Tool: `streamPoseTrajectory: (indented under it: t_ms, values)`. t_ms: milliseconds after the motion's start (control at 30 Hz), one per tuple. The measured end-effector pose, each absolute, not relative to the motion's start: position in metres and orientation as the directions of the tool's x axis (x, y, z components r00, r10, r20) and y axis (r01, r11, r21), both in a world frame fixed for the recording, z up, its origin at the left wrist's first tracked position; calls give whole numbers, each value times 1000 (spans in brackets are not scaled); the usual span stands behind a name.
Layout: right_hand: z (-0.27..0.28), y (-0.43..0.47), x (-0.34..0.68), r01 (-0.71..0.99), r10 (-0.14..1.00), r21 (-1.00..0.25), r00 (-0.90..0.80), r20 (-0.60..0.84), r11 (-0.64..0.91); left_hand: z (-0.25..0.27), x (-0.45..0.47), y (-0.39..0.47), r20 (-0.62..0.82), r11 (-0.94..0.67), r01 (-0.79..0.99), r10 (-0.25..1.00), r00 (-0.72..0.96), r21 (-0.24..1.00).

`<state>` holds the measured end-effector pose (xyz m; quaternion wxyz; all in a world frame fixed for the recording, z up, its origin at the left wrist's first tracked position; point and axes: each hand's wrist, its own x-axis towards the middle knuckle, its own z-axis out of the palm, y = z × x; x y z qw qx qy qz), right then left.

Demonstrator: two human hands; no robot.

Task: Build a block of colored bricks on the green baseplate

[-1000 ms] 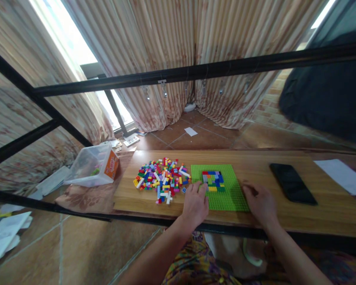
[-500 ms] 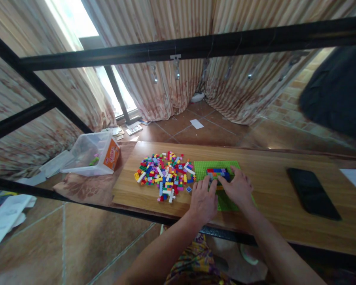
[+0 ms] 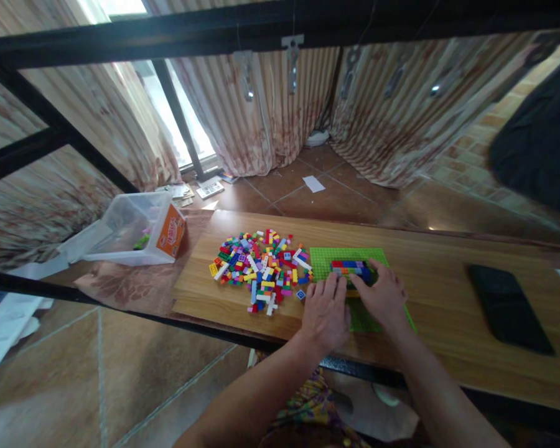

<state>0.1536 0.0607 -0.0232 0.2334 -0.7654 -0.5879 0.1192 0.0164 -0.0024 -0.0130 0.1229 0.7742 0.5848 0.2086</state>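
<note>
A low build of toy bricks (image 3: 350,265), with red, blue, purple and orange pieces, sits on a green baseplate (image 3: 322,256). My left hand (image 3: 325,311) has its curled fingertips against the near left side of this build, covering part of it. From the right, my right hand (image 3: 385,295) closes thumb and index finger around the build's right end, where dark blue bricks show. A bit of yellow brick (image 3: 352,293) peeks out between the two hands. Left of the baseplate lies a heap of loose toy bricks (image 3: 261,267) in many colours. One blue-and-white square piece (image 3: 300,294) lies beside my left hand.
A wooden board (image 3: 429,267) forms the work surface. On its right lies a black phone (image 3: 508,308). A clear plastic box (image 3: 154,249) with an orange label stands on the cloth at left. A black metal bar (image 3: 168,40) with hanging clips crosses above.
The camera view has tilted down and shifted slightly, so the bar sits higher. Both hands stay at the build, with only small finger movement.
</note>
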Motion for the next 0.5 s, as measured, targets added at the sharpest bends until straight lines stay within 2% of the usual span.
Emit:
streamPoseTrajectory:
  t_ms: [500]
  values:
    - [-19,61,151,777,950,-597,304,76,-201,-10,23,2,156,-287,926,955,254,246]
